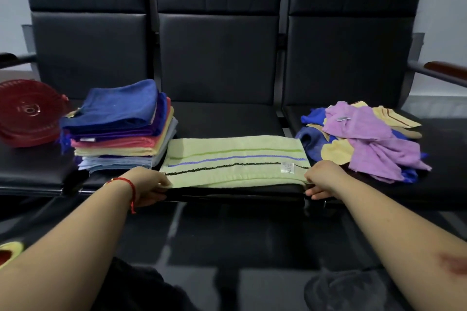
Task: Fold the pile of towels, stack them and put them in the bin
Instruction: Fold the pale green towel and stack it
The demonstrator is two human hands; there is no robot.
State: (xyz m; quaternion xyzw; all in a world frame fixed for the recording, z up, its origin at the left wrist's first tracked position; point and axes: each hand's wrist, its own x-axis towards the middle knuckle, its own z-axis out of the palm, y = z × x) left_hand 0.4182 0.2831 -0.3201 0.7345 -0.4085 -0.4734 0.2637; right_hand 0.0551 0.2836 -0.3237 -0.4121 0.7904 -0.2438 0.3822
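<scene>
Towel, pale green with stripes, lies folded at the front edge of the middle seat, both my hands on it.

My left hand pinches its near left corner; my right hand grips the near right corner. Folded stack sits on the left seat, touching the towel's left end; loose pile on the right seat. Red basket stands at far left.
</scene>
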